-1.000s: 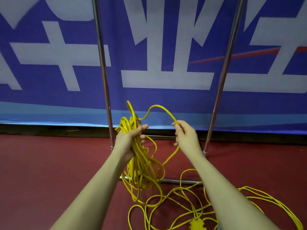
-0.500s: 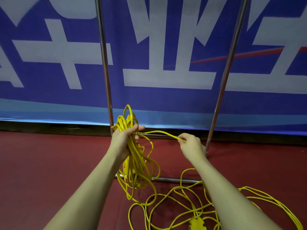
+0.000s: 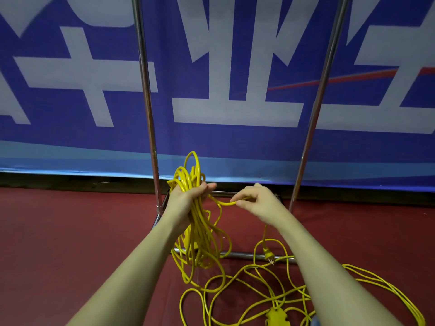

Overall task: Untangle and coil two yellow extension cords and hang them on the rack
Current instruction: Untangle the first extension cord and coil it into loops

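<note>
Yellow extension-cord coil (image 3: 195, 222) hangs gripped in the left hand (image 3: 186, 201), while right-hand fingers (image 3: 242, 196), at its three o'clock, pinch the plug-end (image 3: 268, 254) strand; judged next: lay this final loop, then hang.

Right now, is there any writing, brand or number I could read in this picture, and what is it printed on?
Blue banner behind the rack: huge white strokes of large characters, cut off by the frame; no whole word can be read.
Yellow cord gripped by the left hand, pinched by the right hand: no print visible.
Plug and yellow socket block: any marking too small to read.
</note>
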Available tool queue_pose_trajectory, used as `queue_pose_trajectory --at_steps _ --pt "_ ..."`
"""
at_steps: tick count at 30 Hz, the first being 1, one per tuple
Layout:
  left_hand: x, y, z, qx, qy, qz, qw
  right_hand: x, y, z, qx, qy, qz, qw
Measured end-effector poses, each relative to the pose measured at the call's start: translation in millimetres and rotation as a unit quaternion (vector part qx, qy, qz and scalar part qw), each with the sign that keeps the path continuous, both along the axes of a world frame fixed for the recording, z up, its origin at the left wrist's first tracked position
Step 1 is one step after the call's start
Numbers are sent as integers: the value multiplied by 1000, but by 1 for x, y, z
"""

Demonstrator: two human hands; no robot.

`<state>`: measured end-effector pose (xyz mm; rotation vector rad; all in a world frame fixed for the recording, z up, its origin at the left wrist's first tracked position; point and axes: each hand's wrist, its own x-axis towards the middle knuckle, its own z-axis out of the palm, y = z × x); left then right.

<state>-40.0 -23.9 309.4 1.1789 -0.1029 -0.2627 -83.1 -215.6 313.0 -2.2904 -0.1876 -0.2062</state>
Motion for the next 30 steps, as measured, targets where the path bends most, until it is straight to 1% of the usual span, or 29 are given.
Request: queue_pose_trajectory --at_steps 3,6,8,11,14,18,21,24,25,26,28,30 --pt "-4 -5 -6 46 -19 -27 998 -4 2 12 18 -31 40 999" --pt "-8 -7 -9 81 -33 -69 994 -5 7 19 52 -55 22 997" --pt "-10 -7 -9 76 -35 -91 992 -4 8 20 106 -74 -2 992" --pt "-10 -8 -2 43 -36 -99 994 -2 6 14 168 -87 -51 981" --pt "-11 -11 8 0 -37 -99 994 -1 1 3 211 -74 -82 971" --pt "-9 -11 17 -31 -28 -51 998 -4 -12 -16 289 -14 -71 954" --pt "-6 -6 20 -36 -20 -41 998 -8 -11 -21 370 36 -53 927" --pt "-5 0 17 -15 -17 -52 998 -6 -4 -16 441 43 -36 896" --pt "-4 2 15 -13 -18 -57 998 -6 -3 -13 448 39 -35 892" --pt "-3 4 14 -14 -16 -62 998 -6 -3 -9 437 32 -35 898" --pt "-3 8 13 -11 -5 -62 998 -7 -4 -2 374 6 -45 926" --pt "-4 11 12 11 0 -66 998 -8 -3 5 304 -19 -41 952"
